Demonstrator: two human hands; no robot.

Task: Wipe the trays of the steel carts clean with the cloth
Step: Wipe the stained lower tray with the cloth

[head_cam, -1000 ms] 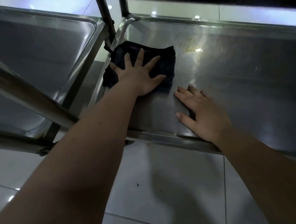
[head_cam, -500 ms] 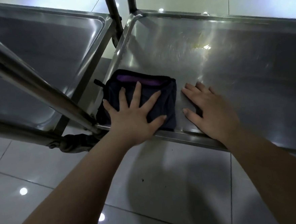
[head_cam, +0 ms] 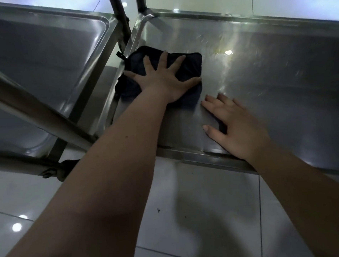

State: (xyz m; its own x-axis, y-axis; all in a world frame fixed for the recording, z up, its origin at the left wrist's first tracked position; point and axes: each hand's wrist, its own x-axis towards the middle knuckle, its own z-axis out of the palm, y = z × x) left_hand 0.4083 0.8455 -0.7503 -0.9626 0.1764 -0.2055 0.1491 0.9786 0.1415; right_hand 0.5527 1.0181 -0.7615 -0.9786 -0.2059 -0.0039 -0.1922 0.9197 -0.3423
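Wipes the ten-o'clock corner of the tray (head_cam: 282, 84), left hand (head_cam: 161, 79) spread flat on the cloth (head_cam: 192, 63) (right hand (head_cam: 240, 128) flat, holding nothing); next, sweep toward what seems a smear (head_cam: 222, 52) at two o'clock.

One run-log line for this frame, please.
phase: wipe | left hand: pressed flat on dark cloth | right hand: flat on right tray

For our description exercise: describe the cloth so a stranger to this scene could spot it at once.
Find the right tray of the two steel ones side by side. Near its left rim lies the cloth, pressed flat under the left hand. It is the only dark, soft thing on the shiny metal.
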